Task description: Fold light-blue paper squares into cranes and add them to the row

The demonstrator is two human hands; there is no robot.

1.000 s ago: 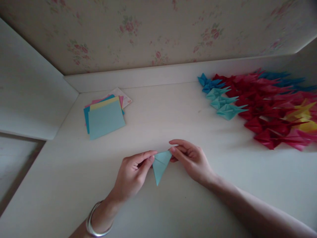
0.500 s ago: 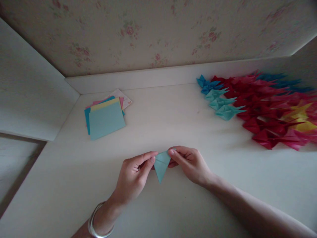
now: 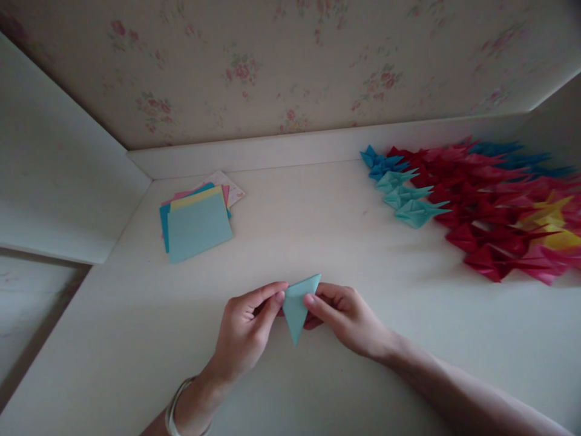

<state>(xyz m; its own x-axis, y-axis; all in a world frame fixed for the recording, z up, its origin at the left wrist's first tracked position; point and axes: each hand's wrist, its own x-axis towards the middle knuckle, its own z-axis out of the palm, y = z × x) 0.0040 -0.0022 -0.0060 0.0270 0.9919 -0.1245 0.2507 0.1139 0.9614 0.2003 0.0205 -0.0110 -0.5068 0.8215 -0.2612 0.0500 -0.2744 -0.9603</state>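
Centrally, over the near part of the white tabletop point(image 3: 295, 236), you hold a folded piece of light turquoise paper point(image 3: 296, 312) between both hands, its narrow point turned towards you, its upper right corner tipped up and away. Your left hand point(image 3: 242, 330) pinches the piece at its upper left corner, thumb on top, forefinger along the top edge. Your right hand point(image 3: 354, 318) grips the right edge, thumb tip on the face of the paper, other fingers behind it (hidden in part, so their exact hold cannot be told). Silvery bangle point(image 3: 169, 418) on your left wrist. Well off to the left, towards the back: a loose stack of paper sheets point(image 3: 200, 229), light turquoise on top, yellow, blue and pink edges showing beneath, a pale card point(image 3: 235, 192) poking out behind. To your right, well apart from your hands: folded paper figures point(image 3: 488, 263) in crowded rows, mostly red and pink, with some yellow, some blue, three light turquoise ones point(image 3: 417, 213) along the left side. Behind, a wall point(image 3: 295, 66) papered with pink flowers
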